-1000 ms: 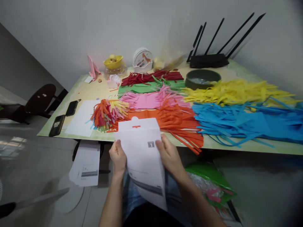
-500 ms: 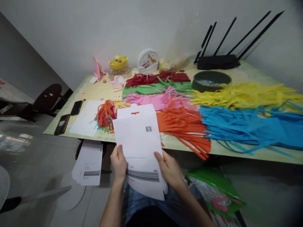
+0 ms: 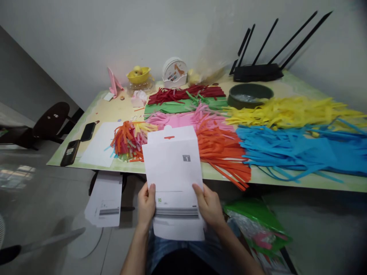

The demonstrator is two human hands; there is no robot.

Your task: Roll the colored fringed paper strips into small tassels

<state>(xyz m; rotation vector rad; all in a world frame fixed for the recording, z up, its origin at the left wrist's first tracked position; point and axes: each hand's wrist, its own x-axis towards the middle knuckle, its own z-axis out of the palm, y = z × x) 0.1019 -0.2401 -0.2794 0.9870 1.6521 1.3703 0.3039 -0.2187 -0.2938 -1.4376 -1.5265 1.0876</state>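
Note:
I hold a flat white cardboard package (image 3: 173, 172) upright above my lap, its top carrying a hang tab with a red mark and a grey "1" square. My left hand (image 3: 146, 206) grips its lower left edge and my right hand (image 3: 209, 206) grips its lower right edge, thumbs on the front. Behind it, the table (image 3: 109, 110) carries piles of cut paper strips: orange (image 3: 223, 149), pink (image 3: 183, 120), green (image 3: 177, 107), dark red (image 3: 183, 93), yellow (image 3: 286, 110), blue (image 3: 295, 149). A mixed-colour bundle (image 3: 127, 139) lies at the left.
Two phones (image 3: 78, 141) and a white sheet (image 3: 99, 143) lie at the table's left end. A dark bowl (image 3: 249, 95), a router with antennas (image 3: 258, 70), a yellow bowl (image 3: 138, 74) and a round white box (image 3: 174, 72) stand at the back. More white packages (image 3: 104, 200) and a green bag (image 3: 255, 221) lie below.
The white package has been turned upright and squared to face me. Both hands slid down to its lower edges.

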